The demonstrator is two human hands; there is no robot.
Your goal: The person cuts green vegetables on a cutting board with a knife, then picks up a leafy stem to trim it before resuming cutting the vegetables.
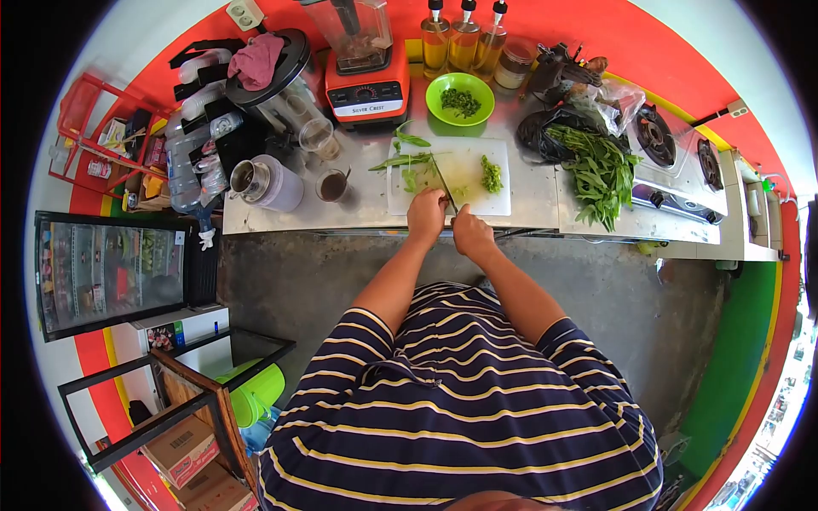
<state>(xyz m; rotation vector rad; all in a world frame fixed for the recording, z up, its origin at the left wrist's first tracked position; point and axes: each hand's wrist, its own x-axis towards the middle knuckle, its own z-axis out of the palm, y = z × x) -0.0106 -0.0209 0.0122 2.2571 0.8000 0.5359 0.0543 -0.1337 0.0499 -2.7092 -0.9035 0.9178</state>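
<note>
My right hand (471, 232) is closed round the handle of a knife (444, 180), its blade slanting up and left over a white cutting board (498, 203). Beside the blade is my left hand (426, 215), its fingers curled together. What they hold, if anything, is hidden. Long green leaves and stems (400, 160) lie at the board's left side, partly over its edge. A small pile of chopped greens (492, 174) sits on the right part of the board. Behind the board, a lime-green bowl (482, 112) contains more chopped greens.
A red blender (366, 94), oil bottles (464, 44) and a jar (515, 64) line the back. A glass of dark drink (332, 186) and a metal flask (271, 183) stand left. Leafy greens (601, 175) and a gas stove (677, 162) are right.
</note>
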